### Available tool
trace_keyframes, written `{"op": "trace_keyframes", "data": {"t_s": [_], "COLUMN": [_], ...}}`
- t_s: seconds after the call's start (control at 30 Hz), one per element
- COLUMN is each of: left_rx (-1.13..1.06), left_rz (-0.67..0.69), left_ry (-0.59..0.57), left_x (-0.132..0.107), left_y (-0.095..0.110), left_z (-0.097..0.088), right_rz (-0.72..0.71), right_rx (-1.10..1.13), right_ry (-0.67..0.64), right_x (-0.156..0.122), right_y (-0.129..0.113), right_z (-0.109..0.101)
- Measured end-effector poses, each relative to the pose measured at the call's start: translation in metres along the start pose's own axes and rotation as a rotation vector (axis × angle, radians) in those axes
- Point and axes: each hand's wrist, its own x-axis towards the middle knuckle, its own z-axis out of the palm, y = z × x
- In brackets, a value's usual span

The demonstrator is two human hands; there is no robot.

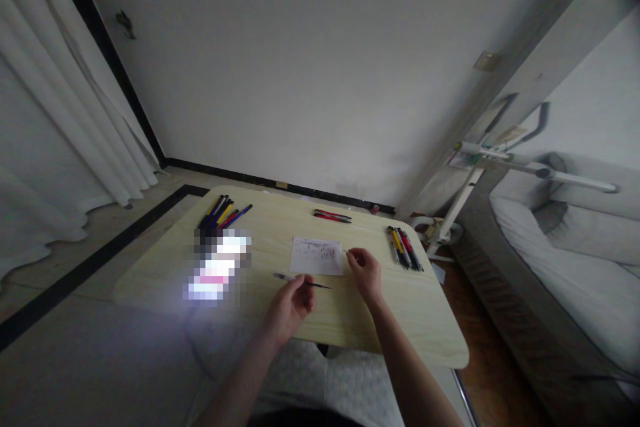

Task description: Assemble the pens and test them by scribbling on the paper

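Note:
My left hand (294,303) is closed on a slim pen (285,276), held roughly level over the near part of the table. One end of the pen sticks out to the left, and a thin dark length points right. My right hand (365,273) is closed in a pinch at the right edge of a white sheet of paper (305,263). A tiny pale bit shows by its fingertips, too small to name. Dark scribbled marks cover the upper part of the paper, which lies flat on the table.
Pens (217,212) lie bunched at the table's back left, and more pens (406,250) at the right. Two red pens (333,216) lie behind the paper. A bright, pixelated device (217,270) is on the left. The wooden table (420,327) has rounded corners; a sofa (570,240) stands right.

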Motion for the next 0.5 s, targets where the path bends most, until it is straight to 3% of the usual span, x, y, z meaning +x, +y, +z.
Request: {"op": "trace_keyframes", "data": {"t_s": [0.5], "left_rx": [-0.006], "left_rz": [-0.008], "left_ry": [0.035], "left_x": [-0.0007], "left_y": [-0.0004], "left_z": [0.0038], "right_rz": [-0.002], "right_rx": [-0.266], "right_ry": [-0.050], "right_x": [0.0047], "right_y": [0.0060], "right_z": [0.0109]}}
